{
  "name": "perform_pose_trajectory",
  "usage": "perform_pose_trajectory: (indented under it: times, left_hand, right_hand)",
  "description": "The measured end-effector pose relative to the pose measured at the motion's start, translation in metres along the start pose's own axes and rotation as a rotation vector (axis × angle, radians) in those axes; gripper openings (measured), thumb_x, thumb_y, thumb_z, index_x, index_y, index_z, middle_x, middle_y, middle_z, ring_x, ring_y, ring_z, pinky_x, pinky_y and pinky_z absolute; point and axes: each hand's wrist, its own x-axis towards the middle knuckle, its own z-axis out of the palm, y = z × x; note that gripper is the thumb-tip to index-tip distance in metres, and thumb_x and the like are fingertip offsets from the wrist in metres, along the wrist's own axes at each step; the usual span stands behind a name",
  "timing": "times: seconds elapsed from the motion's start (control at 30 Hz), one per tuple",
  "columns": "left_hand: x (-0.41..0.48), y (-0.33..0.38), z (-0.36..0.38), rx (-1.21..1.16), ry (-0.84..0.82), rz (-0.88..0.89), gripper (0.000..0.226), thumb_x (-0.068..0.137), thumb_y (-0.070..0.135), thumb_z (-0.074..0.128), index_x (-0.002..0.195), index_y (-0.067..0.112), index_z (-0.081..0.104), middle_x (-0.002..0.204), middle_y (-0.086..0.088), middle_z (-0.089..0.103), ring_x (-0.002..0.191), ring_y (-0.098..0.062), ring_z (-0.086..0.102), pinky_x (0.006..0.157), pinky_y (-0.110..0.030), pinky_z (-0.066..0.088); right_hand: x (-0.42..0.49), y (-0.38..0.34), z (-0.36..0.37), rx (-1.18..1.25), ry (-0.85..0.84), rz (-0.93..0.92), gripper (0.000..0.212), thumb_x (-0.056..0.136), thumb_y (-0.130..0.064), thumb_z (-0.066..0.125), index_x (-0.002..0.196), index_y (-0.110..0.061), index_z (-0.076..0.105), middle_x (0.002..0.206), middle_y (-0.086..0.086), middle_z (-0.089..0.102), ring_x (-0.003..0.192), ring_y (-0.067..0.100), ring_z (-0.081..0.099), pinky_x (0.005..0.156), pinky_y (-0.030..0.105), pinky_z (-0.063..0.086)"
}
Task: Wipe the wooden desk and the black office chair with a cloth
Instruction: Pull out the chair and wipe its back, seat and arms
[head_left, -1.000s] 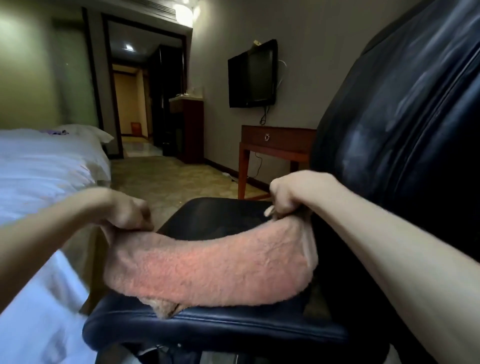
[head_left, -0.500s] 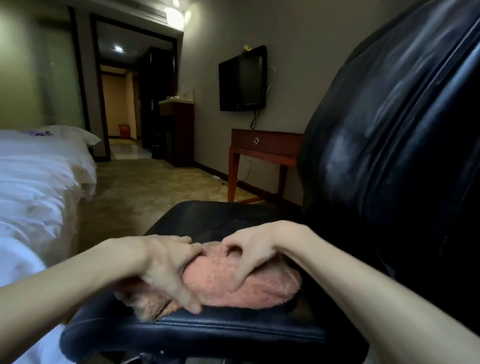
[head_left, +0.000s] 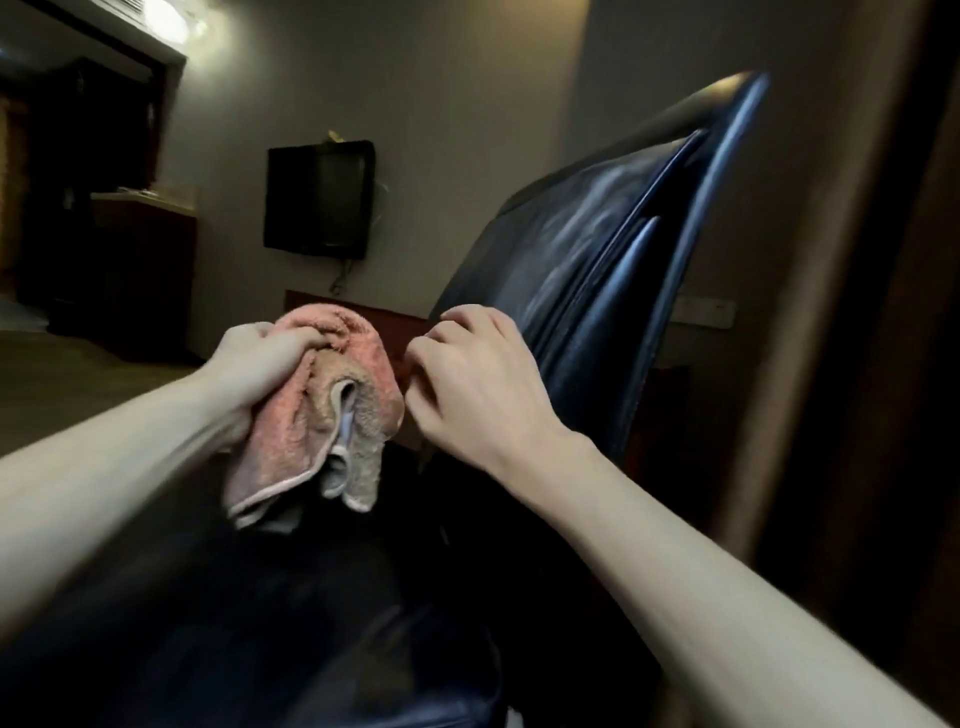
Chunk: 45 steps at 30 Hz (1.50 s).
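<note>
Cloth (head_left: 322, 415): pink, bunched, gripped in curled fingers of left hand (head_left: 254, 369), hanging above chair seat (head_left: 322, 613). Right hand (head_left: 472, 384): at cloth's 3 o'clock, fingers loosely curled, holding nothing. Chair back (head_left: 597, 291): at cloth's 2 o'clock.

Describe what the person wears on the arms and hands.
Both arms are bare in view: no sleeves on the left forearm or right forearm. The left hand and right hand wear no gloves, watch, bracelet or visible rings.
</note>
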Motion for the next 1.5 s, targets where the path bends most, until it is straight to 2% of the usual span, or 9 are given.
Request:
perform_pose_trajectory:
  times: [0.2,0.3,0.4,0.6,0.87,1.03,1.23,1.37,1.5]
  left_hand:
    - [-0.012,0.021,0.096,-0.134,0.023,0.204,0.051,0.073,0.048,0.070,0.120,0.029,0.063,0.123,-0.008,0.068,0.122,-0.033,0.061,0.109,-0.047,0.047]
    - [-0.028,0.018,0.141,0.023,-0.155,0.366,0.074,0.095,0.044,0.061,0.158,0.051,0.022,0.159,-0.008,0.041,0.146,-0.030,0.040,0.122,-0.045,0.030]
    - [-0.041,-0.013,0.157,0.145,-0.219,0.385,0.069,0.096,0.061,0.049,0.157,0.055,0.018,0.166,0.008,0.033,0.151,-0.024,0.034,0.122,-0.050,0.029]
    - [-0.064,-0.108,0.139,-0.047,-0.227,0.145,0.056,0.105,0.042,0.051,0.158,0.033,0.037,0.155,0.002,0.050,0.142,-0.020,0.047,0.123,-0.039,0.031]
    - [-0.074,-0.115,0.180,-0.601,-0.086,-0.353,0.074,0.093,0.058,0.063,0.153,0.018,0.044,0.155,-0.011,0.049,0.141,-0.035,0.048,0.118,-0.055,0.038]
    - [-0.032,-0.087,0.184,-0.685,-0.107,-0.276,0.055,0.105,0.042,0.053,0.151,0.015,0.045,0.145,-0.012,0.058,0.130,-0.033,0.060,0.109,-0.052,0.049]
    - [0.041,-0.059,0.172,-0.338,-0.068,-0.091,0.072,0.105,0.056,0.039,0.161,0.047,-0.004,0.172,-0.006,0.014,0.151,-0.039,0.028,0.122,-0.059,0.026]
    - [0.032,-0.074,0.177,-0.280,-0.118,-0.098,0.058,0.103,0.052,0.049,0.153,0.023,0.047,0.143,-0.011,0.060,0.126,-0.032,0.059,0.115,-0.047,0.043]
    - [-0.006,-0.080,0.173,-0.361,-0.163,-0.073,0.054,0.104,0.047,0.049,0.153,0.024,0.047,0.141,-0.005,0.061,0.127,-0.027,0.059,0.115,-0.048,0.042]
  right_hand:
    - [-0.046,0.065,-0.016,-0.102,0.441,0.263,0.050,0.083,-0.037,0.067,0.125,-0.011,0.063,0.157,0.022,0.038,0.152,0.038,0.028,0.125,0.056,0.016]
    - [-0.062,0.068,-0.009,0.391,0.486,0.602,0.092,0.086,-0.051,0.074,0.157,-0.019,0.026,0.170,0.013,0.009,0.156,0.005,0.004,0.127,0.031,0.013]
    - [-0.063,0.069,0.004,0.807,0.565,0.798,0.101,0.086,-0.060,0.072,0.159,-0.044,0.004,0.157,-0.004,0.042,0.138,-0.017,0.032,0.111,0.007,0.026]
    - [-0.064,0.092,0.018,1.033,0.556,0.914,0.034,0.099,-0.050,0.063,0.118,-0.023,0.071,0.105,-0.022,0.075,0.099,-0.011,0.066,0.086,0.010,0.049]
    - [-0.064,0.090,0.023,1.054,0.558,0.895,0.046,0.099,-0.056,0.058,0.129,-0.023,0.066,0.116,-0.017,0.072,0.106,-0.010,0.063,0.085,0.001,0.045]
    - [-0.066,0.088,0.021,1.084,0.531,0.883,0.061,0.097,-0.061,0.057,0.144,-0.022,0.055,0.135,-0.011,0.065,0.127,0.003,0.057,0.113,0.030,0.043]
    - [-0.065,0.096,0.031,1.091,0.574,0.850,0.032,0.101,-0.050,0.059,0.121,-0.028,0.068,0.107,-0.025,0.072,0.099,-0.011,0.065,0.078,0.002,0.046]
    - [-0.066,0.096,0.034,1.122,0.595,0.828,0.044,0.100,-0.050,0.060,0.135,-0.023,0.064,0.123,-0.017,0.071,0.115,-0.004,0.063,0.100,0.016,0.047]
    - [-0.063,0.093,0.035,1.158,0.607,0.841,0.040,0.100,-0.045,0.062,0.133,-0.023,0.066,0.119,-0.019,0.072,0.111,-0.007,0.064,0.090,0.007,0.048]
